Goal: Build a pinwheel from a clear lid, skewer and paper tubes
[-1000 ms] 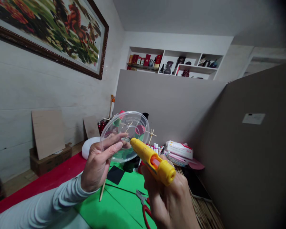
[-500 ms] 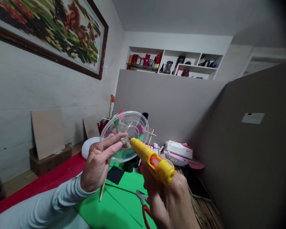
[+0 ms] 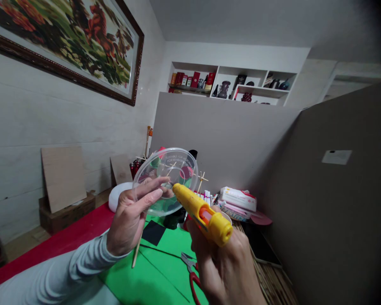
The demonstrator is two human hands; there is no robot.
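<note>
My left hand (image 3: 130,216) grips a clear round plastic lid (image 3: 192,163), which is tilted upright above the table. Some fingers show in front of the lid and some through it. In my right hand (image 3: 224,262) is a yellow hot glue gun (image 3: 197,201), its nozzle close to the lid's centre, near my left fingertips. Whether the nozzle touches the lid I cannot tell. Just below my left wrist a thin wooden stick (image 3: 136,254) slants over a green sheet (image 3: 152,275). Scissors (image 3: 190,267) with red handles lie on the sheet, partly covered by my right hand.
A black square (image 3: 154,233) lies on the green sheet. Behind the lid stand white markers (image 3: 207,196) and a joined-stick piece (image 3: 202,179). A tissue pack (image 3: 238,199) tops a pile at right. A white bowl-like object (image 3: 119,195) sits on the red tabletop (image 3: 66,228). Grey panels rise behind.
</note>
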